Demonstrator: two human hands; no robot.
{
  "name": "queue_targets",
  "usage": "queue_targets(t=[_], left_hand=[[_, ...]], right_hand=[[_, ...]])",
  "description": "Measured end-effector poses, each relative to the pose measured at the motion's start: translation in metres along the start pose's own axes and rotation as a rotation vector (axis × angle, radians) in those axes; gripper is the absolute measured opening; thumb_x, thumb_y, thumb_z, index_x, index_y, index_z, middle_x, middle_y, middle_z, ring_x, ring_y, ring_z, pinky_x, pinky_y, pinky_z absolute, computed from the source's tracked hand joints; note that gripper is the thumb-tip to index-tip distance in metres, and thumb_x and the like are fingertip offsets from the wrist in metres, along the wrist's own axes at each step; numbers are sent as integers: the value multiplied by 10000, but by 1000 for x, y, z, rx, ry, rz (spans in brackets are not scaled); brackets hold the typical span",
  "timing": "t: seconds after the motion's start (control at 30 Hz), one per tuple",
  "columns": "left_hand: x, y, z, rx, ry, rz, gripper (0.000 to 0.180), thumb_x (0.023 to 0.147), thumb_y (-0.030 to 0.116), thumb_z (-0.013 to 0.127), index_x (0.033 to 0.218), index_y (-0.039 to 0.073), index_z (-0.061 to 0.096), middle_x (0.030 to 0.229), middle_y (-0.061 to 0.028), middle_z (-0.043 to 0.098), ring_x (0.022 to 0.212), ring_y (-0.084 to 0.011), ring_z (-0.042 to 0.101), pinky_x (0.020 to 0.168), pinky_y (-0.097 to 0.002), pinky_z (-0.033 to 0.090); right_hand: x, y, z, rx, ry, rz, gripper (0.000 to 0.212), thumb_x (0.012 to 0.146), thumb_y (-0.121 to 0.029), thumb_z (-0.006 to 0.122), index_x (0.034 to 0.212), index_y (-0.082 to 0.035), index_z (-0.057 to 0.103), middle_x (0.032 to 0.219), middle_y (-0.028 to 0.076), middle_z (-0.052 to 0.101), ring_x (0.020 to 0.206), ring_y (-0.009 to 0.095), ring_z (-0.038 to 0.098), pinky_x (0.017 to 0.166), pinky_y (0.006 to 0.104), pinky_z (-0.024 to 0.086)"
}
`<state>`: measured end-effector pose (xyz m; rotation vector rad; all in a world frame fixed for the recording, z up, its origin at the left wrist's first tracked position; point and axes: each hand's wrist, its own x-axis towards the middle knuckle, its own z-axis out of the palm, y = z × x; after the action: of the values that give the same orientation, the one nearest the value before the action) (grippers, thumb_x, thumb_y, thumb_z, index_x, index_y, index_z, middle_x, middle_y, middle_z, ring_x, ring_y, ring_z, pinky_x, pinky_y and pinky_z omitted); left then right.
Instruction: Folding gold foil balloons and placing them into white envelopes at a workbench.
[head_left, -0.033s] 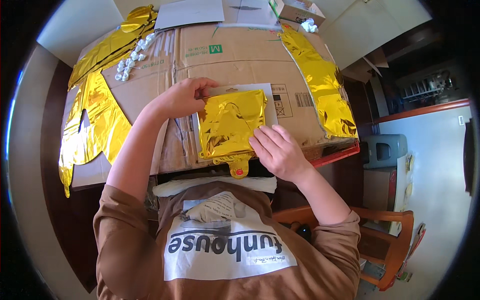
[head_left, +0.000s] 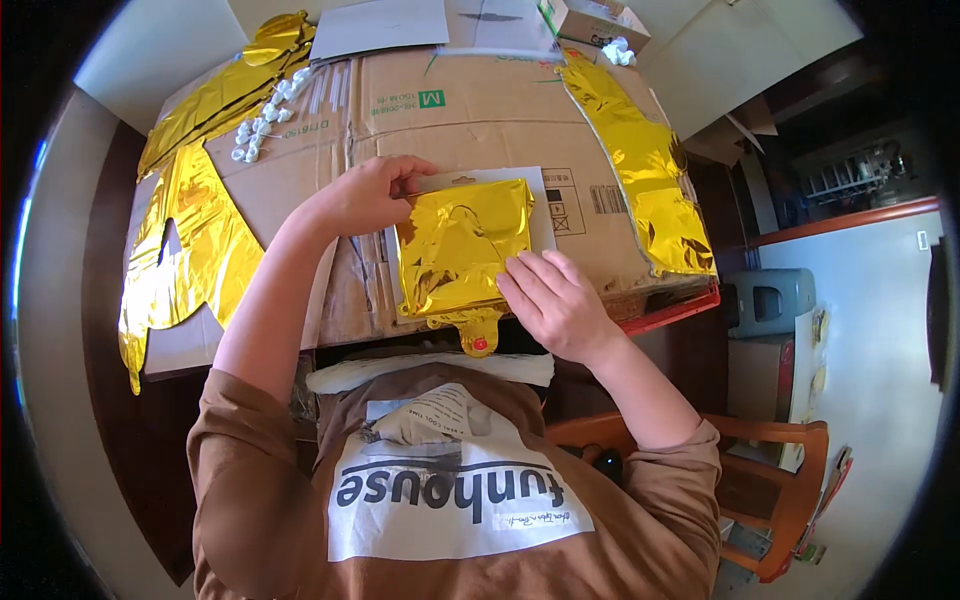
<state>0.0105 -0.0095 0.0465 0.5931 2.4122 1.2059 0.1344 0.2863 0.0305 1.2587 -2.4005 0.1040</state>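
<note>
The cardboard-covered table [head_left: 480, 125] is the biggest thing here, a flat, matte bed on which foil should slide easily. At its left edge hangs a forked gold foil balloon [head_left: 190, 235], uninflated and creased; along the right lies a long gold foil balloon [head_left: 640, 165], just as limp. Nearer the body, at the table's front edge, is a pale backing card [head_left: 545, 222], probably the stiffest part of the bundle and so the surest place to take hold. On it rests the folded gold foil balloon [head_left: 465, 235], between the 2 hands, its surface wrinkled and mirror-bright. I judge it very light, soft and slippery, apt to spring open along its folds; a hard pinch or a fingernail could crease or nick it, so flat finger pads near the borders suit it best. The left grip [head_left: 368, 196] curls at the upper left corner of card and foil; whether it pinches, I cannot tell. The right grip [head_left: 562, 305] lays bunched fingers on the lower right edge, its thumb hidden, so its closure is unclear. Smallest are the foil tail [head_left: 478, 333], likely flimsy, and its red spot [head_left: 480, 344].
</note>
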Motion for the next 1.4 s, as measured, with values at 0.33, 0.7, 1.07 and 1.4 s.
queue_targets(t=[0.33,0.7,1.07,1.4], left_hand=[[14,-12,-6,-150,-1,-36,447,880,199,508,1268,18,638,1035,-53,683,925,-137,599,826,-299,466],[5,-27,0,-955,-146,52,536,1018,373,376,1324,-7,597,1222,-59,678,1044,-142,629,910,-300,473],[-16,7,24,-987,-203,-99,204,992,182,627,1140,50,673,969,-8,704,831,-94,669,774,-258,554],[-37,44,48,-274,116,-308,574,854,125,740,1345,-75,521,768,-118,716,661,-162,696,616,-286,535]], right_hand=[[24,17,-3,69,281,190,207,823,-62,702,1025,-24,676,999,100,737,919,232,706,843,382,520],[75,85,-54,544,186,737,147,875,-132,697,964,-17,717,719,123,686,639,194,638,660,338,506],[125,165,-72,645,-298,773,139,898,-134,699,834,-16,659,671,-54,522,633,50,454,612,255,396],[137,213,17,744,-725,844,166,809,-202,737,908,-70,724,728,0,646,612,109,564,536,274,433]])
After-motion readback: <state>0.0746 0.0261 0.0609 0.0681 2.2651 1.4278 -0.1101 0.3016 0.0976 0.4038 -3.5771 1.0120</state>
